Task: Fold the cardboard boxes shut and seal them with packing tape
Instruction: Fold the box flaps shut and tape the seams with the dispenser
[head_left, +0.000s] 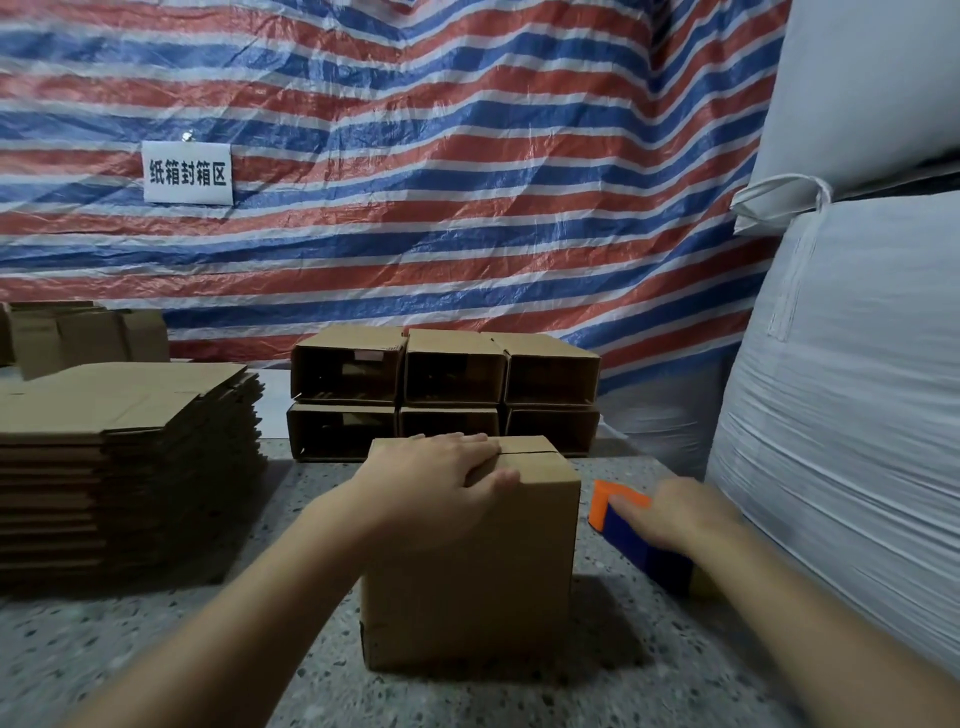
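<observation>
Left hand: the left hand (441, 475) is lying palm-down on the top of the cardboard box (470, 561), fingers straight and flat across the closed flaps, thumb pressing over the near top edge; it is pressing rather than gripping.
Box under the hand: the box is standing upright on the speckled stone tabletop (156, 665), its top flaps folded shut, the seam between them running out from just past the fingertips.
Right hand: the right hand (680, 514) is resting on the tape dispenser (641, 540), just to the right of the pressed box, fingers reaching over the orange and blue body; motion blur is hiding whether they are curling round it, so the grasp cannot be told.
Dispenser: its orange end is pointing away from the wrist, and it is sitting apart from the box.
Beyond the left fingertips: six open boxes (447, 395) are lying on their sides in two rows of three.
Left of the left forearm: a stack of flat cardboard blanks (130, 457).
Right of the right hand: large white woven sacks (852, 389).
Backdrop: a red, white and blue striped tarp (415, 156) carrying a white sign (188, 172).
</observation>
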